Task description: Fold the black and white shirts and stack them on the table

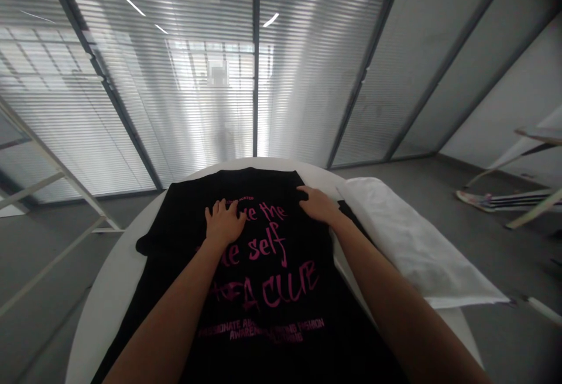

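A black T-shirt (pixel 267 267) with pink print lies spread flat on a round white table (pixel 112 296), its far edge close to the table's far rim. My left hand (pixel 225 223) rests palm down on the printed area, fingers spread. My right hand (pixel 319 205) lies flat on the shirt's upper right part, near its edge, holding nothing. A folded white cloth (pixel 413 237) lies on the table to the right of the shirt, close to my right forearm.
Behind the table stand glass partitions with white blinds (pixel 175 79). A white metal frame (pixel 52 196) stands at the left. At the right, a striped trouser leg and shoe (pixel 483 201) show beyond a pale stand (pixel 531 161). The floor is grey.
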Available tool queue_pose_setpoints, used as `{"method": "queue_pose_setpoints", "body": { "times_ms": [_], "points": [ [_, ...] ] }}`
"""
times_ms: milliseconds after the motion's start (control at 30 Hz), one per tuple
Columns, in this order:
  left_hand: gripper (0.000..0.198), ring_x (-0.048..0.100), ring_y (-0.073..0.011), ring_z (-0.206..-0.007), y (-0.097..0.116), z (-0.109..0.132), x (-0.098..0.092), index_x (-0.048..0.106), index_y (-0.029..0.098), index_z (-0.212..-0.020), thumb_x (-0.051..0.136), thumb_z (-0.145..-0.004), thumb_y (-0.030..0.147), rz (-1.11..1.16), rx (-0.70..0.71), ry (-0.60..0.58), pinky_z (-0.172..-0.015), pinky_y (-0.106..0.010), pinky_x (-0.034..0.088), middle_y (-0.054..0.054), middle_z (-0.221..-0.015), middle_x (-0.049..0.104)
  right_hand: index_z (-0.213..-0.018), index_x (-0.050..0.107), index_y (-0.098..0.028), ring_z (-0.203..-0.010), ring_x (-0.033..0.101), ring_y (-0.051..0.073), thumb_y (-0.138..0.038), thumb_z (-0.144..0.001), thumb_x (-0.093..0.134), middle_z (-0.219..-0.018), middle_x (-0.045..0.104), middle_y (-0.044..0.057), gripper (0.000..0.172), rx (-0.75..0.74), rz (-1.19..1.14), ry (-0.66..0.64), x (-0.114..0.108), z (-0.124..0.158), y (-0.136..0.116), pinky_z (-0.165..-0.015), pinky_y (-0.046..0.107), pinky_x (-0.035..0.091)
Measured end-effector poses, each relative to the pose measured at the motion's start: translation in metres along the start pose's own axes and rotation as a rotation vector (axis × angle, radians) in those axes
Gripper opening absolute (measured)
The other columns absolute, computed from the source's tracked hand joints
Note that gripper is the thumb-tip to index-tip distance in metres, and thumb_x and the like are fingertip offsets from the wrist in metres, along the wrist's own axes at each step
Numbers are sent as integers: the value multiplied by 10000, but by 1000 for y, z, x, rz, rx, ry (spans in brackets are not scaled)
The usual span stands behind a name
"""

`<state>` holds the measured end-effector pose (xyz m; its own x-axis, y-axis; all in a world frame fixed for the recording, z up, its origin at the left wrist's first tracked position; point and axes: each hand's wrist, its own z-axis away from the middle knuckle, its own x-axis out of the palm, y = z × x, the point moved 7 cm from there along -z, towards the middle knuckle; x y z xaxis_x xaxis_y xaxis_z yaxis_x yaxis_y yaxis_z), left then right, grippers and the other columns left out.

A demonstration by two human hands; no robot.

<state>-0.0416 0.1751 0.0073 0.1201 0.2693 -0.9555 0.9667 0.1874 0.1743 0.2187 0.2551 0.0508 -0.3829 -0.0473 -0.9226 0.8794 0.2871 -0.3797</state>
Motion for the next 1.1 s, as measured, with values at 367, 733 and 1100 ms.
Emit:
{"method": "queue_pose_setpoints", "body": {
  "times_ms": [367, 733, 1100],
  "points": [
    [542, 374, -362, -1356, 1, -1, -1, 540, 273, -1365, 424, -883, 493, 32, -13, 5, -1098, -610, 208, -160, -1444, 467, -1388, 524, -156, -1387, 369, 247, -138, -756, 517, -1519, 388, 78, 632, -221, -283, -20, 0, 11, -43, -1169, 366, 257],
    [492, 610, -174, -1067, 20, -17, -32, 523, 202, -1372, 329, -944, 349, 821, 109, 21, -972, -328, 461, -54, -1213, 657, -1377, 512, -157, -1346, 432, 275, -131, -794, 473, -1552, 313, 132, 585, -627, -53, -204, 36, 59, -121, -1084, 404, 389],
    [525, 653, -213, -966, 24, -16, -7, 591, 133, -1290, 590, -831, 386, 635, 81, -146, -902, -330, 486, -101, -1073, 694, -1230, 644, -204, -1125, 606, 265, -143, -799, 510, -1346, 550, 106, 455, -713, 39, -363, 47, 79, -132, -940, 373, 479]
  ]
}}
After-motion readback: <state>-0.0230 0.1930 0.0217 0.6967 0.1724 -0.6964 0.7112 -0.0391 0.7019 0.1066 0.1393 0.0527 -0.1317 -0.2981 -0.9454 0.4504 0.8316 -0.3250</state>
